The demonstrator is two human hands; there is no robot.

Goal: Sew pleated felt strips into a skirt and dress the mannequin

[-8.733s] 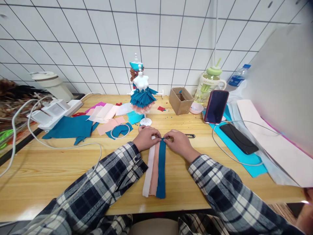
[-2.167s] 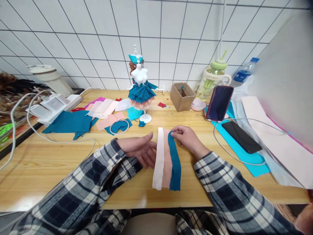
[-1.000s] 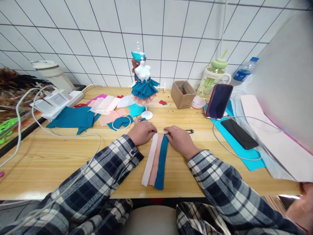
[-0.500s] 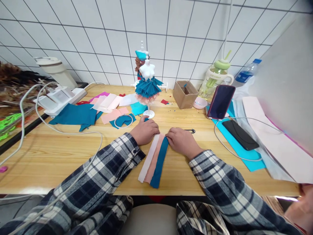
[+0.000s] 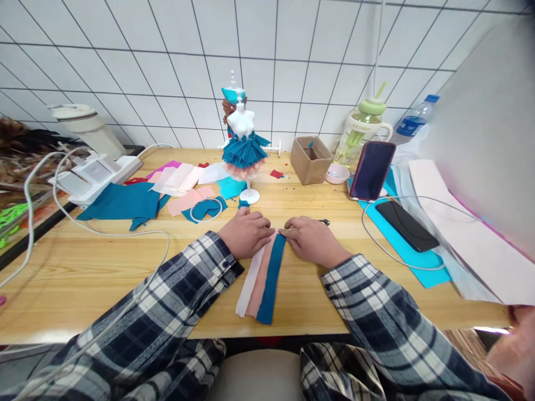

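Observation:
Three thin, crepe-like strips lie side by side, partly overlapping, in front of me: a white strip (image 5: 249,287), a pink strip (image 5: 261,284) and a teal strip (image 5: 272,278). At their far ends my left hand (image 5: 246,233) is closed over the white and pink ones, its fingertips covering part of them. My right hand (image 5: 314,239) pinches the top of the teal strip. The fingertips of both hands nearly meet there. Behind my right hand, a black safety-pin-like piece (image 5: 325,222) peeks out. Farther back stands a small white dress form (image 5: 242,122) wearing a ruffled teal and pink skirt.
Left of the dress form lie a white ring (image 5: 192,212), teal sheets (image 5: 121,201) and pink scraps (image 5: 184,204). A cardboard box (image 5: 313,167), pink dish (image 5: 336,174), drink bottle (image 5: 363,131) and propped phone (image 5: 371,170) stand right. A white cable (image 5: 167,245) runs across my left sleeve.
My left hand has come slightly toward me and covers more of the white strip's upper part. The right hand stays at the teal strip's top. The whole view has shifted a little.

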